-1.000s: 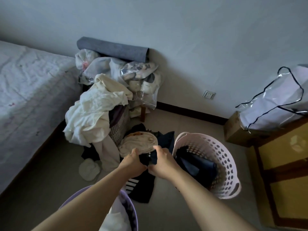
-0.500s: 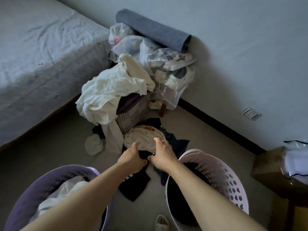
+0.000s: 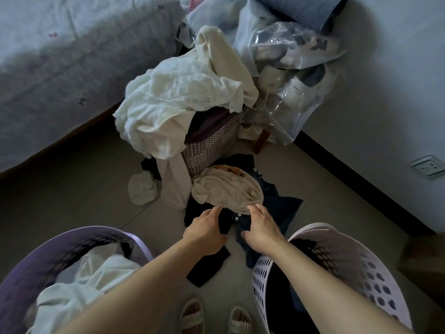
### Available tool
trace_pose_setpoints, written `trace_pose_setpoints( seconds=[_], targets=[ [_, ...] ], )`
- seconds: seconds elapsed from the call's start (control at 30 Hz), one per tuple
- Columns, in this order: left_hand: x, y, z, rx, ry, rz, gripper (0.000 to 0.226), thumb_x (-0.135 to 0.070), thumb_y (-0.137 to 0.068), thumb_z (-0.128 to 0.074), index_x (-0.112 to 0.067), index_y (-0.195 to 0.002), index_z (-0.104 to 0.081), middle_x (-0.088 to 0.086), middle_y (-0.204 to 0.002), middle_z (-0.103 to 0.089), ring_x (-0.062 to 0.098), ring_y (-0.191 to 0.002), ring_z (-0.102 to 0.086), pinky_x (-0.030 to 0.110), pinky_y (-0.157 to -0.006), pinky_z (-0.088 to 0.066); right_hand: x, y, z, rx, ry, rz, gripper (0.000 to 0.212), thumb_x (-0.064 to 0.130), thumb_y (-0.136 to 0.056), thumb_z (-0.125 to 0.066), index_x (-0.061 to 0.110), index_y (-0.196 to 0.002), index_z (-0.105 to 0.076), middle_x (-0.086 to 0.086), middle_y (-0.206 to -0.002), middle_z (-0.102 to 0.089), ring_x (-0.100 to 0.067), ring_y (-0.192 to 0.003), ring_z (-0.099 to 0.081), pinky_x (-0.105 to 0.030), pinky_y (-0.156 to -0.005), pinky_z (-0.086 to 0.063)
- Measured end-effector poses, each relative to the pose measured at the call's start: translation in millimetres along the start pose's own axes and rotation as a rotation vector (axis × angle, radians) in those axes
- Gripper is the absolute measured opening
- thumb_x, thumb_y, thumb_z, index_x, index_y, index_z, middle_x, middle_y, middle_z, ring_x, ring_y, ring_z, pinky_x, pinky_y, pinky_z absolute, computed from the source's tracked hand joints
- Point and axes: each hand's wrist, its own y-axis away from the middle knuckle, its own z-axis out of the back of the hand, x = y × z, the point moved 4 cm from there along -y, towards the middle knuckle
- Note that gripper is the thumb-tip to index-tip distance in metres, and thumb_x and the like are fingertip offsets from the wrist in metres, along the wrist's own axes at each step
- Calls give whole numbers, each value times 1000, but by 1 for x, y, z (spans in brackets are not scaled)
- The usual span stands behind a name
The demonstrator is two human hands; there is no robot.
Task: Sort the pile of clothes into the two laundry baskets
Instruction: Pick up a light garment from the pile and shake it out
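Note:
A lilac basket at bottom left holds pale clothes. At bottom right, a white perforated basket holds dark clothes. The pile lies ahead: white clothes heaped over a woven hamper, a beige garment on the floor, and dark garments under and around it. My left hand and my right hand hover over a dark garment with white buttons. Both have their fingers spread, the fingertips at the beige garment's near edge.
A bed runs along the left. Plastic bags of items lean in the corner behind the hamper. A small white item lies on the tiles. A wall socket and a cardboard box are at right. My sandalled feet stand between the baskets.
Both hands were shut together on a dark striped garment one second ago. They have moved down and forward to the floor pile, and their fingers have spread. The view has tilted downward.

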Motion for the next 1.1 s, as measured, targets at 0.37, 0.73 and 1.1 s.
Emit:
trace_pose_setpoints(
  seconds=[0.37, 0.73, 1.1],
  targets=[
    [26, -159, -91, 59, -42, -28, 70, -29, -89, -59, -26, -148, -21, -2, -152, -28, 29, -133, -38, 45, -105, -40, -63, -152, -79, 29, 103, -39, 74, 15, -89, -60, 16, -149, -18, -4, -155, -11, -26, -140, -22, -35, -109, -35],
    [50, -289, -176, 124, -180, -28, 64, -27, -90, -58, -21, -147, -28, -5, -158, -10, 26, -138, -31, 44, -108, -37, -137, -281, -140, 147, 183, -94, 55, 20, -93, -57, 14, -143, -33, -2, -159, 14, -27, -130, -36, -33, -100, -45],
    [72, -312, -189, 126, -194, -12, 65, -23, -88, -61, -17, -144, -28, -2, -153, -21, 25, -135, -35, 42, -108, -38, -147, -319, -153, 90, 176, -127, 71, 1, -86, -59, -2, -145, -20, -10, -148, -26, -26, -123, -45, -28, -94, -43]
  ],
)
